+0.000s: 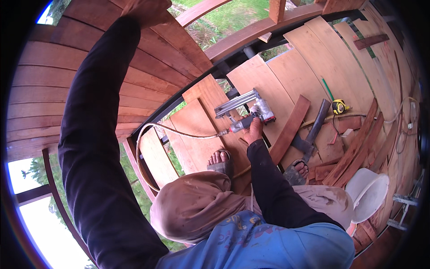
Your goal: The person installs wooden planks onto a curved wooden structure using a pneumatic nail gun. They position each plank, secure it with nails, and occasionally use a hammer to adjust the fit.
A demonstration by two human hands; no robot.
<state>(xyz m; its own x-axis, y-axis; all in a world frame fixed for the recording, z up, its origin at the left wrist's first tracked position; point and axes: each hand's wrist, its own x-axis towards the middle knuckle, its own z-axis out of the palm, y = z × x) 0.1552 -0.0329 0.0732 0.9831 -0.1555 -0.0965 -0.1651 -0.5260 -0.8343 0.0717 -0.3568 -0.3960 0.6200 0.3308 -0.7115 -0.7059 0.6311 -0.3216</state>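
Observation:
My right hand (254,131) is wrapped round the grip of a pneumatic nail gun (264,110), grey and silver with a long metal magazine. A pale air hose (179,132) joins the end of its handle and loops left. The gun is just above loose plywood boards (255,80). My left arm reaches far up along a wall of reddish wooden planks (152,49). At the upper edge of the picture, my left hand (145,12) is against or just over these planks. Its fingers are partly cut off, so their grip does not show.
Right of the gun lie a reddish board (291,130), a hammer (313,130), a green pencil (328,88) and a yellow tape measure (340,106). Wood offcuts (358,148) and a white bucket (369,193) are farther right. Gaps between boards show grass and dark beams.

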